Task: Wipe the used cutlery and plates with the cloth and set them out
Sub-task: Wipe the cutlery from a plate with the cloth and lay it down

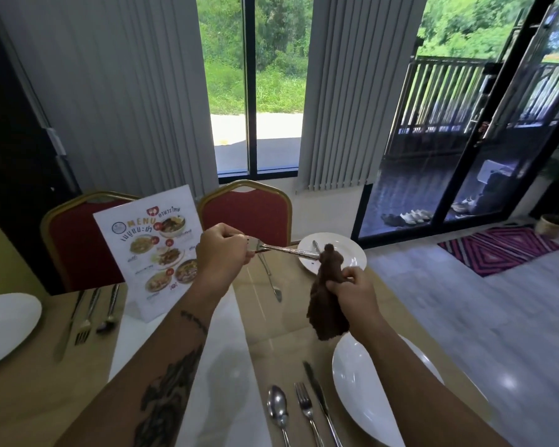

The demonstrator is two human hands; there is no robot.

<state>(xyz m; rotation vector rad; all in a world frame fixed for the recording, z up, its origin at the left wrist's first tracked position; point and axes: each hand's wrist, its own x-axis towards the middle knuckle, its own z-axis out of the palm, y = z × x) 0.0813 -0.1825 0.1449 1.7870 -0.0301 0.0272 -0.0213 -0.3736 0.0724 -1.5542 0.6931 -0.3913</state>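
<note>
My left hand (221,251) grips a metal fork (284,250) by its head, the handle pointing right over the table. My right hand (352,290) holds a dark brown cloth (328,298), whose top end touches the fork's handle tip. Behind them a white plate (352,253) sits at the far right of the table with a piece of cutlery (316,246) on it. A spoon (270,279) lies on the table below the fork.
A near white plate (368,388) has a knife (320,401), fork (307,411) and spoon (278,411) to its left. At the left lie another plate (4,327) and cutlery (88,317). A menu stand (152,250) and two red chairs (249,214) stand behind.
</note>
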